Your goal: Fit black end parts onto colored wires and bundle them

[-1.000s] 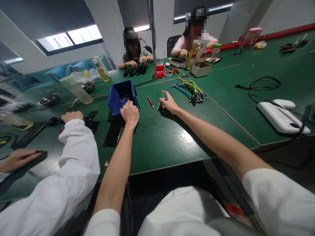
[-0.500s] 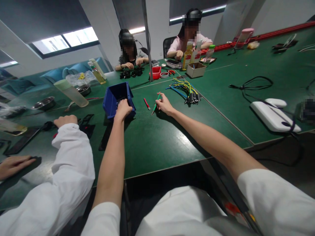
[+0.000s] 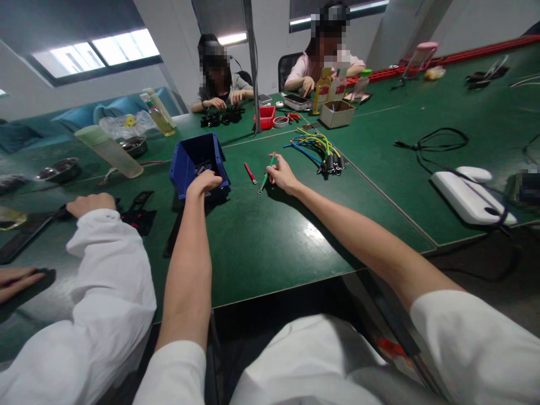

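Note:
My left hand (image 3: 203,183) reaches over the front lip of a blue plastic bin (image 3: 197,159) on the green table (image 3: 270,236). Its fingers curl down into the bin among small dark parts; what they hold is hidden. My right hand (image 3: 282,175) is stretched out to the right of the bin and pinches a short green wire (image 3: 265,175) that slants toward me. A short red wire (image 3: 250,172) lies loose between the bin and the green wire.
A bundle of yellow, green and blue leads (image 3: 318,151) lies just beyond my right hand. A white-sleeved co-worker's arm (image 3: 107,247) rests at my left. Two more people sit at the far side. A white device with black cable (image 3: 470,194) sits right; a bottle (image 3: 108,152) lies left.
My left hand has slid forward from the bin's front edge so its fingers now dip inside. My right hand keeps hold of the green wire, almost still.

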Demonstrator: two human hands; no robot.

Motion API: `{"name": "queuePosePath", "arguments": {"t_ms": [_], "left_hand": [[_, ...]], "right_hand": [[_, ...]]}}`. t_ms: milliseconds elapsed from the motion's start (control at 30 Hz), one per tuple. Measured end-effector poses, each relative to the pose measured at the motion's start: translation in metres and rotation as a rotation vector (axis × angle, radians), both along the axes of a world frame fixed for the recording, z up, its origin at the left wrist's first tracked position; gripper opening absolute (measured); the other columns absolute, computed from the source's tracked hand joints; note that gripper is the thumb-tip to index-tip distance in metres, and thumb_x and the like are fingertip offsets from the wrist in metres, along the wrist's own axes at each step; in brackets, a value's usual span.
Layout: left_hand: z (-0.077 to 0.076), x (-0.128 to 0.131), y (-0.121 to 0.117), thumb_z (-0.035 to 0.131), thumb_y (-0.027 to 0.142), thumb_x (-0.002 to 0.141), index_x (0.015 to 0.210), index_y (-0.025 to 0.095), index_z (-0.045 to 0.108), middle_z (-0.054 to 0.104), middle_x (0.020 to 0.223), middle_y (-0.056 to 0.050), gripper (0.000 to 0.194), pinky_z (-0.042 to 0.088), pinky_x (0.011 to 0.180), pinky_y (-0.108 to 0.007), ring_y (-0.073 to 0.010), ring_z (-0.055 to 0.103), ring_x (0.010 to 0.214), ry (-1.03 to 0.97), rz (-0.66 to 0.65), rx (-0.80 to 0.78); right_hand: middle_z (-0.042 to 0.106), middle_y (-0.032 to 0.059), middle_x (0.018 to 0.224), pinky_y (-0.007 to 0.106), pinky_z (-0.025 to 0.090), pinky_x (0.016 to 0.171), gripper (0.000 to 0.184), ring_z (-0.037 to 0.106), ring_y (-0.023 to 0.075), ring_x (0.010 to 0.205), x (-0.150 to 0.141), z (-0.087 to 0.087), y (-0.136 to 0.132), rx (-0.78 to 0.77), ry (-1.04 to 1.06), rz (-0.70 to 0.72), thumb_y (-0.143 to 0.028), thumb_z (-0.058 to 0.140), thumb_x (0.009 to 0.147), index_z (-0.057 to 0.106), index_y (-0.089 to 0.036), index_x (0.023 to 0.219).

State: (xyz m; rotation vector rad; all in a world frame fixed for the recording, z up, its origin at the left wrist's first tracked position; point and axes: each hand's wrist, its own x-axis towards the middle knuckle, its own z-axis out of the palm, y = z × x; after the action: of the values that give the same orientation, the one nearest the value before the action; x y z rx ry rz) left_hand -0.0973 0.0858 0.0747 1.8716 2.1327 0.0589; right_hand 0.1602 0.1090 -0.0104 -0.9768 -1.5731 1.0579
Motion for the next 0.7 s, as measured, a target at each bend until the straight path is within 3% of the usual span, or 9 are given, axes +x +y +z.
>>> {"name": "queuePosePath", "arguments": {"t_ms": [100, 433, 700], "left_hand": [[0.002, 0.001, -0.003, 0.051, 0.023, 0.064, 0.092, 0.013, 0.068, 0.072, 0.094, -0.013, 0.034, 0.046, 0.059, -0.026, -0.0262, 0.068, 0.087, 0.014, -0.008, -0.004], [-0.006, -0.004, 0.002, 0.054, 0.024, 0.066, 0.104, 0.013, 0.069, 0.072, 0.106, -0.015, 0.043, 0.052, 0.074, -0.029, -0.0294, 0.068, 0.100, -0.045, 0.047, -0.002], [-0.009, 0.000, 0.000, 0.060, 0.015, 0.065, 0.114, 0.017, 0.066, 0.071, 0.109, -0.012, 0.050, 0.050, 0.088, -0.030, -0.0271, 0.064, 0.108, -0.075, 0.111, 0.146]], "right_hand": [[0.044, -0.0100, 0.054, 0.022, 0.036, 0.044, 0.043, 0.046, 0.0108, 0.045, -0.001, 0.002, -0.003, -0.019, 0.026, -0.068, -0.019, 0.049, 0.085, 0.038, -0.021, 0.127], [0.044, -0.0099, 0.052, 0.024, 0.035, 0.044, 0.045, 0.045, 0.0109, 0.043, -0.002, 0.003, -0.006, -0.018, 0.064, -0.070, -0.020, 0.050, 0.084, 0.040, -0.021, 0.127], [0.047, -0.0065, 0.059, 0.028, 0.042, 0.052, 0.045, 0.046, 0.0122, 0.049, -0.002, 0.003, -0.005, -0.016, 0.038, -0.150, -0.019, 0.054, 0.079, 0.046, -0.021, 0.123]]}}
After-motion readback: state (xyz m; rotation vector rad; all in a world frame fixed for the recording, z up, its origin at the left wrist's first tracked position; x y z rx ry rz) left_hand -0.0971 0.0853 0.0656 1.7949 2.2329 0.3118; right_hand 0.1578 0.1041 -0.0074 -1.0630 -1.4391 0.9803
